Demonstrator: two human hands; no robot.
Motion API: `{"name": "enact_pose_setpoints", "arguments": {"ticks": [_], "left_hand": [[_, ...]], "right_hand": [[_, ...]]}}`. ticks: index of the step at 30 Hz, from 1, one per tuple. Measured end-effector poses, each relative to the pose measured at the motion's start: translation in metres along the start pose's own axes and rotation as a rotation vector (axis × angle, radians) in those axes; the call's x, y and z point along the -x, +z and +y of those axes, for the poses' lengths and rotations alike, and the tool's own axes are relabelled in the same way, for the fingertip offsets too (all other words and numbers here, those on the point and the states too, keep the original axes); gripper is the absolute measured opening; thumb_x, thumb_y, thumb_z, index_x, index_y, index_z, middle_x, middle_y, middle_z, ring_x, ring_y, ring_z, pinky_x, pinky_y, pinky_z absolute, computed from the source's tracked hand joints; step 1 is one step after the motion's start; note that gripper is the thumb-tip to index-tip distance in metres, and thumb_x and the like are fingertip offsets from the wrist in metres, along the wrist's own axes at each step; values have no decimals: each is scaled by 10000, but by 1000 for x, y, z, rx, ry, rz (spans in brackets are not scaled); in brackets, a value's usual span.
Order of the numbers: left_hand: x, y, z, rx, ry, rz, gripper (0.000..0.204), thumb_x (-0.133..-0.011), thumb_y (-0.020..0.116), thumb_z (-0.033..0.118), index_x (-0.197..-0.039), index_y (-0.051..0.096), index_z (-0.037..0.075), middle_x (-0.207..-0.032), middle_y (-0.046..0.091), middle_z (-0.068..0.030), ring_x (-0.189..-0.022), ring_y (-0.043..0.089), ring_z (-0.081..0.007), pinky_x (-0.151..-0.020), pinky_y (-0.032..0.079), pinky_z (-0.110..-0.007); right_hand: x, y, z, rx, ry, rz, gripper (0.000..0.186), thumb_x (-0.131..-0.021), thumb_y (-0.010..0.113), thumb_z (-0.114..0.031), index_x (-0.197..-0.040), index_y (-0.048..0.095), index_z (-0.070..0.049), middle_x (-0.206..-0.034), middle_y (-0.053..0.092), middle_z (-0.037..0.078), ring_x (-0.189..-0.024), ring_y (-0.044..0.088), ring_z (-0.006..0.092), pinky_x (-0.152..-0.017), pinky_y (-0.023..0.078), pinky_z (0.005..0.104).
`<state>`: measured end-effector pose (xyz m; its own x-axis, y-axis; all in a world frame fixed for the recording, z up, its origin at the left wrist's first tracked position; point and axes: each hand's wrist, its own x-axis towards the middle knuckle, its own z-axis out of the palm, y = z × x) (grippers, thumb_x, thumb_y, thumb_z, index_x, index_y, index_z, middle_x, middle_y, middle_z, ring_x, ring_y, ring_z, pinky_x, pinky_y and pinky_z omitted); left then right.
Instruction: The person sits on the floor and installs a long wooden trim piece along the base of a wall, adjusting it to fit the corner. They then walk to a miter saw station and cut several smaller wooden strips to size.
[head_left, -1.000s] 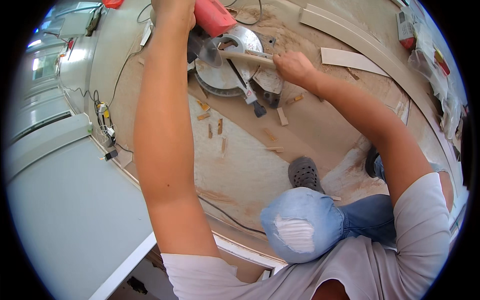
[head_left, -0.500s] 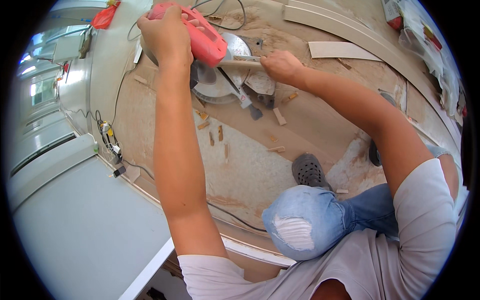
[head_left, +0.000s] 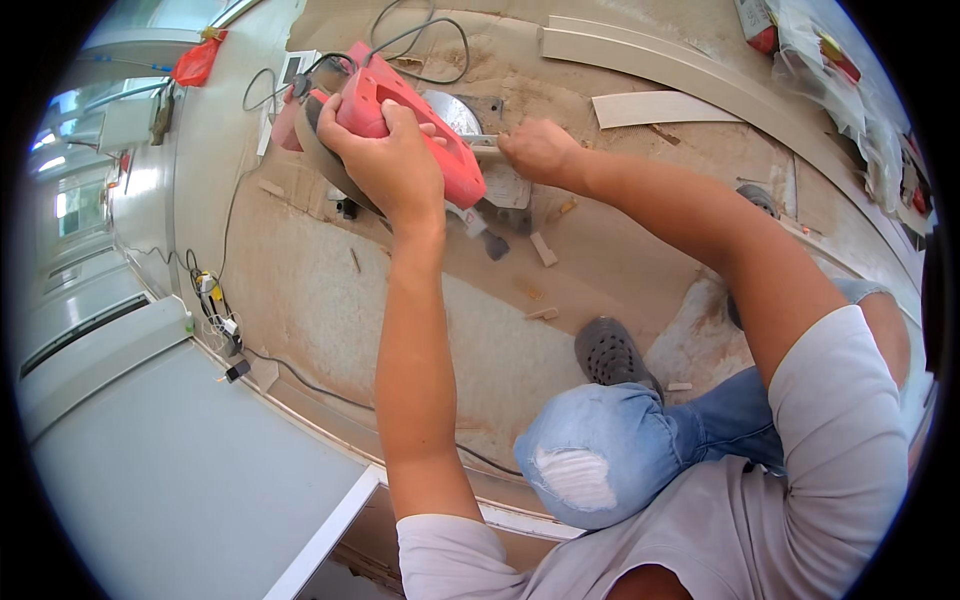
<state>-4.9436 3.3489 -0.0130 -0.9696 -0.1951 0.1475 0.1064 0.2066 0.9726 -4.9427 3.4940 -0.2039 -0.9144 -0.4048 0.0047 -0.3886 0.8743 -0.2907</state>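
My left hand (head_left: 392, 155) is wrapped round the handle of a miter saw (head_left: 458, 170) with a red body. The saw's head is tilted down over its base, and its blade is hidden from this view. To the right of the saw head, my closed right hand (head_left: 540, 152) grips the end of a thin pale strip (head_left: 484, 151), which looks like wood. The strip's other end is hidden behind the red body. A dark-ended grey arm (head_left: 490, 240) of the saw base sticks out toward me.
Small wood offcuts (head_left: 543, 249) lie scattered on the dusty floor. Long pale boards (head_left: 650, 62) and a shorter curved piece (head_left: 665, 108) lie at the far right, near a clear plastic bag (head_left: 830, 90). Black cable (head_left: 465, 60) loops behind the saw. My shoe (head_left: 610, 352) is nearby.
My left hand has brought the red saw head rightward and nearer to me, covering more of the base. The right hand still grips the strip beside it.
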Motion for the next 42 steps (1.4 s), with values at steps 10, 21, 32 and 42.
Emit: {"name": "enact_pose_setpoints", "arguments": {"ticks": [10, 21, 32, 42], "left_hand": [[37, 11, -48, -31, 96, 34, 496, -967, 523, 42, -1414, 308, 43, -1174, 567, -194, -692, 662, -214, -580, 590, -360], [-50, -9, 10, 62, -2, -86, 482, -935, 571, 76, -1356, 355, -17, -981, 658, -188, -651, 686, -233, -568, 600, -349], [-241, -36, 19, -117, -155, -235, 261, -912, 558, 171, -868, 676, -57, -749, 685, -206, -576, 664, -333, -574, 559, -467], [-263, -28, 31, -174, -153, -191, 240, -837, 578, 162, -879, 656, -61, -770, 681, -191, -616, 672, -312, -602, 558, -425]], "right_hand": [[3, 6, 7, -25, 6, 19, 130, -843, 587, -98, -835, 707, -49, -831, 729, 171, -817, 721, 351, -700, 569, 454], [5, 3, 13, -8, -16, 17, 110, -847, 592, -93, -899, 677, -48, -869, 722, 168, -864, 712, 348, -711, 567, 463], [23, -45, 31, -19, 62, -257, 455, -832, 752, -420, -993, 628, -13, -940, 718, 183, -938, 684, 380, -792, 533, 468], [65, -94, 112, -99, 178, -452, 650, -759, 817, -536, -1052, 670, 26, -1011, 705, 227, -990, 664, 401, -843, 513, 475]]}}
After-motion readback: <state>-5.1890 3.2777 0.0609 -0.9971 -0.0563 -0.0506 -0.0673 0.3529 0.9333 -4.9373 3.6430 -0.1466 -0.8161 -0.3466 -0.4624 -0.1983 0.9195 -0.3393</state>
